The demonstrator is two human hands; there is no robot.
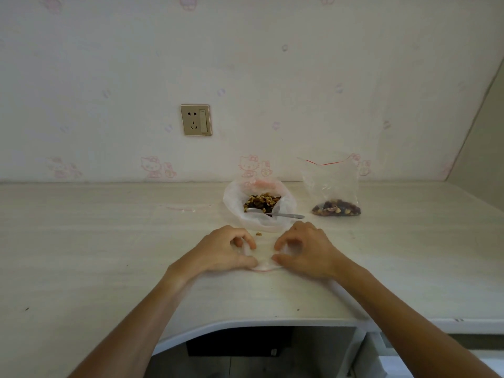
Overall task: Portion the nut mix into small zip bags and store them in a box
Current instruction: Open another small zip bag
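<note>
head view, left to right: left hand (227, 251) and right hand (305, 252) each pinch an end of an empty zip bag (264, 261) flat on the worktop (81, 241), long axis left-right. beyond: nut mix (261, 202), spoon (275, 213), filled bag (333, 190) upright.

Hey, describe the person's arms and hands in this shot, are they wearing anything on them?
Both forearms are bare to the bottom edge of the picture, with no sleeves in view. The left hand and right hand wear no gloves, and no watch, bracelet or ring shows.
</note>
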